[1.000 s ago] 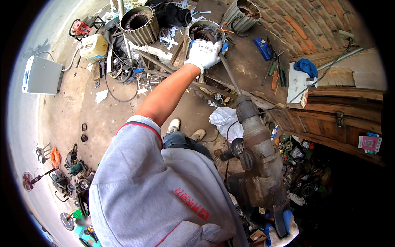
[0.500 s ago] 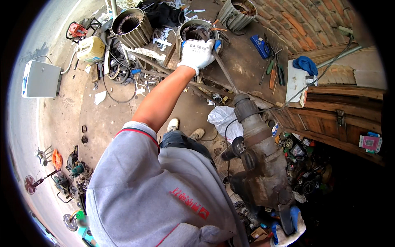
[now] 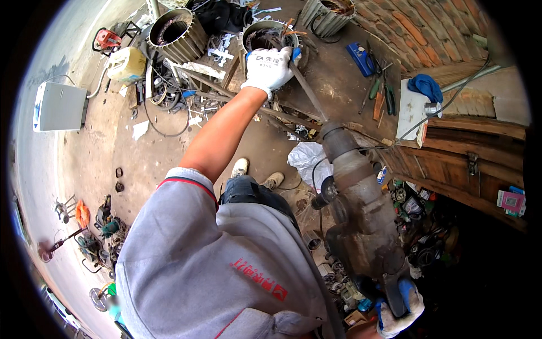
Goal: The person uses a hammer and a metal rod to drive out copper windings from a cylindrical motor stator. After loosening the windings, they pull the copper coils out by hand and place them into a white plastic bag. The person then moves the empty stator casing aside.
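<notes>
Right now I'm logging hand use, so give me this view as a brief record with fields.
Left: white-and-blue-gloved left hand holds the long grey metal bit, near a round grey metal housing
Right: similarly gloved right hand holds the black rear handle of a large, worn grey power tool
Bench: blue rectangular box; green-handled pliers
Beside tool: crumpled white plastic bag

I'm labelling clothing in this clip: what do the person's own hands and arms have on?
The left hand wears a white glove with dark printing on the back and some blue. The left arm has a short grey sleeve with red and dark stripes near its edge. The right hand wears a white-and-blue glove; no right sleeve shows.
</notes>
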The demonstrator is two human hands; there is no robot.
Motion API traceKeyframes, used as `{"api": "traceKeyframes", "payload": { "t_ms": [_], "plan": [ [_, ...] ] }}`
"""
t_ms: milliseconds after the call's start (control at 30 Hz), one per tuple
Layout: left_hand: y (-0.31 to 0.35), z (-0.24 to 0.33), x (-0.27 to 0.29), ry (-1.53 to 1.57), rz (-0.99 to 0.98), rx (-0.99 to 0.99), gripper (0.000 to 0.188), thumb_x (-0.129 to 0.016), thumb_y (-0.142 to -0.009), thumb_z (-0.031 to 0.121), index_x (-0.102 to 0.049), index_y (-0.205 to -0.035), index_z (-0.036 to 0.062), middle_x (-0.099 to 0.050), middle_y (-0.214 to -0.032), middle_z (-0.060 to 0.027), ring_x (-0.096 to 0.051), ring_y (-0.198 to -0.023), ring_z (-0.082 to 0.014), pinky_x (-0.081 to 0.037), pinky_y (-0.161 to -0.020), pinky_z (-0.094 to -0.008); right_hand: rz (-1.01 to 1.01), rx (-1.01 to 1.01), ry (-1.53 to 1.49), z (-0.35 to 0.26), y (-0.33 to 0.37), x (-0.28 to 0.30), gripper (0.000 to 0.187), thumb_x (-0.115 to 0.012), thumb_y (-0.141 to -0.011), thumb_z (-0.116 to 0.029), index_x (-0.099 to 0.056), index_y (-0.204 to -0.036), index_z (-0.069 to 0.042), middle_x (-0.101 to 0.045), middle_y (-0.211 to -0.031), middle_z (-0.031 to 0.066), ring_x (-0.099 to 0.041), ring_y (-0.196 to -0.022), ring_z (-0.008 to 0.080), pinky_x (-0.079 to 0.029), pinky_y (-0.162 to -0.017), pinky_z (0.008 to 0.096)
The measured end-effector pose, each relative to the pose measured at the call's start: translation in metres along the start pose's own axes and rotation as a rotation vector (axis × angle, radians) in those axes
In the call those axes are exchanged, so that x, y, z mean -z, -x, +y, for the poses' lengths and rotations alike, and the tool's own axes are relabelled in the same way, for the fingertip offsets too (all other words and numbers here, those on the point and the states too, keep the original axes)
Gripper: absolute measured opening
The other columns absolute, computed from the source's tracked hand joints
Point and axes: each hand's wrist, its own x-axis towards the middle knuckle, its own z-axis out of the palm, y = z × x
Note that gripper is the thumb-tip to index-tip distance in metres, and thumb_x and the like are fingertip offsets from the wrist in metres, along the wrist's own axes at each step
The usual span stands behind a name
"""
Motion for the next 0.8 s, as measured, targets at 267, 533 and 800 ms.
{"api": "traceKeyframes", "payload": {
  "t_ms": [267, 533, 800],
  "plan": [
    [0.002, 0.001, -0.004, -0.020, 0.060, 0.004, 0.028, -0.056, -0.084, 0.040, -0.067, -0.089, 0.0155, -0.065, -0.065, -0.0116, -0.063, -0.062, -0.0291, -0.047, -0.062, -0.0416, 0.312, -0.057, -0.108, 0.015, 0.012, -0.020, 0.045, -0.067, -0.062, -0.012, -0.060, -0.098, 0.015, -0.064, -0.094, 0.0266, -0.065, -0.081, 0.0349, -0.054, -0.074, 0.0405],
    [0.001, -0.001, -0.009, -0.001, 0.039, 0.006, 0.033, -0.056, -0.085, 0.043, -0.070, -0.093, 0.0149, -0.066, -0.069, -0.0115, -0.063, -0.063, -0.0303, -0.049, -0.060, -0.0417, 0.047, 0.377, -0.053, 0.032, 0.007, -0.009, 0.039, -0.071, -0.059, 0.000, -0.062, -0.094, 0.012, -0.064, -0.097, 0.0267, -0.065, -0.083, 0.0371, -0.054, -0.075, 0.0428],
    [0.002, 0.006, -0.002, -0.013, 0.078, 0.006, 0.034, -0.055, -0.085, 0.046, -0.067, -0.082, 0.0140, -0.065, -0.067, -0.0112, -0.064, -0.066, -0.0276, -0.047, -0.066, -0.0400, 0.182, -0.106, -0.260, 0.062, 0.051, -0.015, 0.064, -0.074, -0.062, -0.015, -0.050, -0.118, 0.005, -0.057, -0.108, 0.0195, -0.061, -0.087, 0.0266, -0.050, -0.081, 0.0403]
  ]
}}
